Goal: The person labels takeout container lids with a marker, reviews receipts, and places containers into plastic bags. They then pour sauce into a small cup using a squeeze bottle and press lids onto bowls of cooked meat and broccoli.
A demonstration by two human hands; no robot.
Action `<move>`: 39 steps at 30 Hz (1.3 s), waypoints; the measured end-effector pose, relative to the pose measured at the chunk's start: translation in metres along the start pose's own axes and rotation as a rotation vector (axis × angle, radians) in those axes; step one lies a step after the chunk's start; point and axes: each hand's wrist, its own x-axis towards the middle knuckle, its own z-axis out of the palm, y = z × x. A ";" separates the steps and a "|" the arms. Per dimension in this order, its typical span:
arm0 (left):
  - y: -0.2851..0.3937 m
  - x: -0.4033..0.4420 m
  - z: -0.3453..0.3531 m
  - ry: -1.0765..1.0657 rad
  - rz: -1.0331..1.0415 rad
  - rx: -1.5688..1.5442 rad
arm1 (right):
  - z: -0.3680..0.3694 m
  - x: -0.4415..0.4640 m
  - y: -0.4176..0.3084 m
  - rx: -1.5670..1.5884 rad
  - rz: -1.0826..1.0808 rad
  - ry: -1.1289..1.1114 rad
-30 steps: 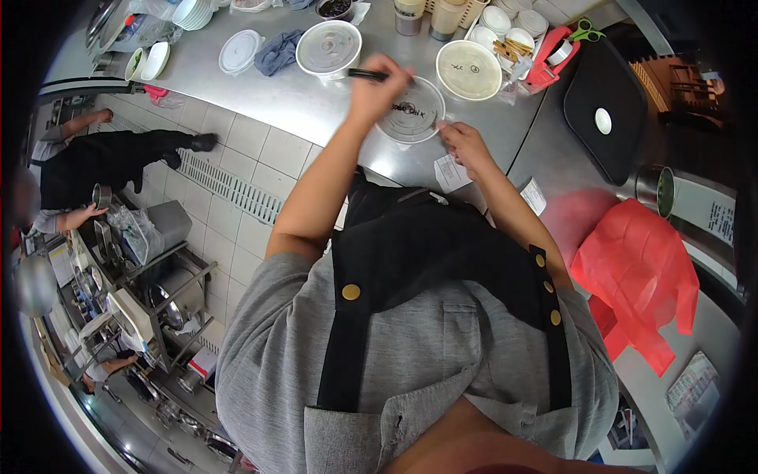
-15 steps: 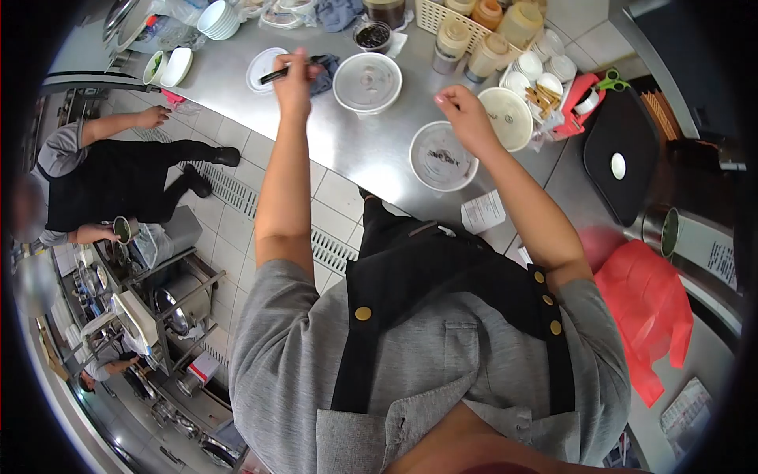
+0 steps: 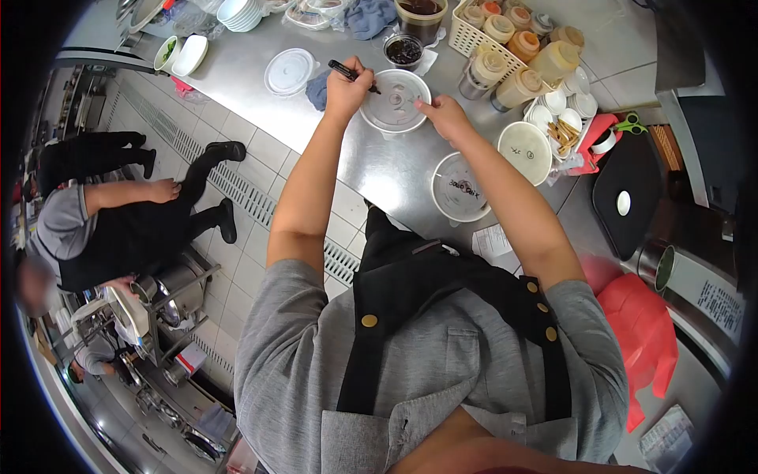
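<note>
A black marker point(image 3: 343, 70) is gripped in my left hand point(image 3: 348, 88), its tip at the left side of a round lidded container point(image 3: 395, 101). The fingers of my right hand point(image 3: 444, 117) are pressed together at the right edge of that lid. Nearer to me sits another lidded container point(image 3: 460, 187) with black writing on its lid. A third marked container point(image 3: 524, 153) stands to its right, beside my right forearm. A loose clear lid point(image 3: 290, 72) and a blue cloth point(image 3: 317, 91) lie left of my left hand.
Sauce bottles in a cream basket point(image 3: 475, 36), a bowl of dark food point(image 3: 403, 51), and green scissors point(image 3: 632, 124) line the steel counter's far side. A red bag point(image 3: 638, 336) hangs at right. A co-worker point(image 3: 118, 221) stands on the left, across the tiled floor.
Both my hands have come to the middle lidded container, my left hand from the left with the marker, my right hand from the right. The co-worker has shifted, and another person's legs show behind.
</note>
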 end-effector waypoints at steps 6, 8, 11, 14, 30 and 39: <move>0.026 -0.011 0.010 0.050 0.073 0.368 | -0.003 -0.002 0.006 -0.013 0.003 -0.003; 0.020 -0.011 0.009 0.053 0.085 0.360 | -0.004 -0.005 0.008 0.055 -0.024 0.040; 0.015 -0.008 0.007 0.049 0.103 0.338 | -0.008 -0.009 0.004 0.102 0.046 -0.001; 0.016 -0.008 0.006 0.038 0.114 0.350 | -0.011 -0.016 -0.002 0.165 0.065 -0.017; 0.027 -0.016 0.013 -0.009 0.066 0.506 | -0.011 -0.019 -0.005 0.147 0.079 -0.032; 0.032 -0.017 0.016 -0.030 0.039 0.557 | -0.012 -0.018 -0.005 0.130 0.106 -0.036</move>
